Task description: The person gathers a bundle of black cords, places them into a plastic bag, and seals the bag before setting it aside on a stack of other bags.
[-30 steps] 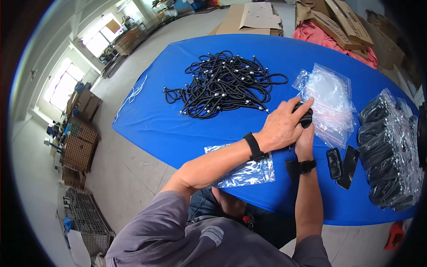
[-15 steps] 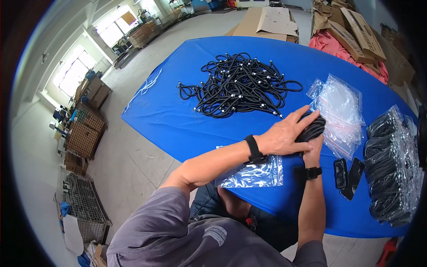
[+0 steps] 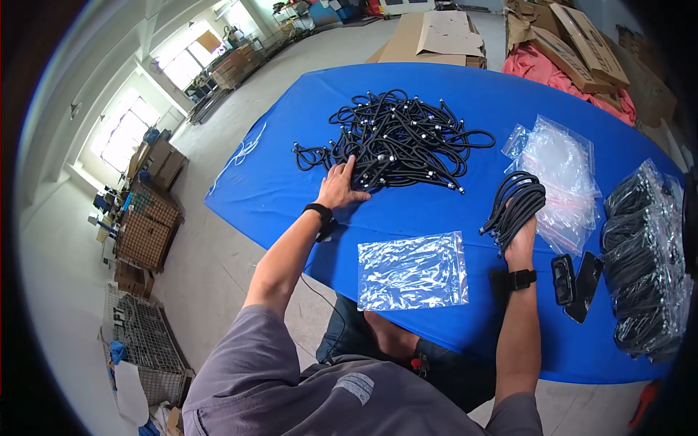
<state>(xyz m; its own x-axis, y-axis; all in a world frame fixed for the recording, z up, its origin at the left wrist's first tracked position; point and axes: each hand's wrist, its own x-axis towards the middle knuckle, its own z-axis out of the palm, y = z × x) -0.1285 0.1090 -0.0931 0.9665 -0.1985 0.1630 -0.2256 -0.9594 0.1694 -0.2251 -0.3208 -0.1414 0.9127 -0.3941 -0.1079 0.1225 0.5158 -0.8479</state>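
My right hand (image 3: pixel 520 243) is closed around a bundle of looped black elastic cords (image 3: pixel 518 203) with metal end fittings. Part of its fingers is hidden under that bundle. Over at the front left edge of a tangled pile of the same cords (image 3: pixel 407 138), my left hand (image 3: pixel 337 189) is open, fingers spread, fingertips at the cords. It holds nothing that I can see. On the table's near side, between my arms, one clear zip bag (image 3: pixel 412 272) lies flat. A stack of clear zip bags (image 3: pixel 560 171) lies just beyond my right hand.
The table has a blue cover (image 3: pixel 291 211). Several bagged cord bundles (image 3: pixel 643 269) line its right side, beside two black phone-like objects (image 3: pixel 574 283). White string (image 3: pixel 247 149) lies at the left edge. Flattened cardboard (image 3: pixel 447 36) stands beyond the table, wire cages (image 3: pixel 149 341) to the left.
My left hand has left the bundle in my right hand and moved left to the cord pile. The bundle stays in my right hand, and the flat zip bag is now uncovered.
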